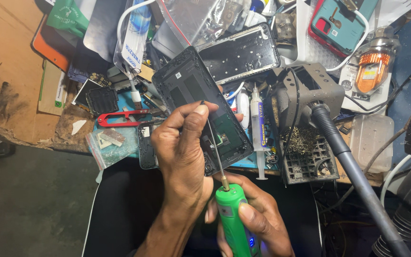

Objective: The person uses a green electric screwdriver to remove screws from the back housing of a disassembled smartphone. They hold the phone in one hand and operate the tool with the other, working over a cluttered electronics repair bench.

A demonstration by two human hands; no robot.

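Green plastic up front: the electric screwdriver (pixel 234 221) sits low in the frame, right hand (pixel 258 216) wrapped shut around its body, thumb on top. Its thin bit runs up and slightly left, long axis near vertical, tip at the left hand's fingertips (pixel 200 108). Left hand (pixel 181 152) is closed over the dark opened phone (pixel 198 102), which lies diagonally, top end pointing up-left, over the cluttered tabletop (pixel 5 71). Where the bit meets the phone is hidden behind the fingers; the screwdriver's butt is cut off below.
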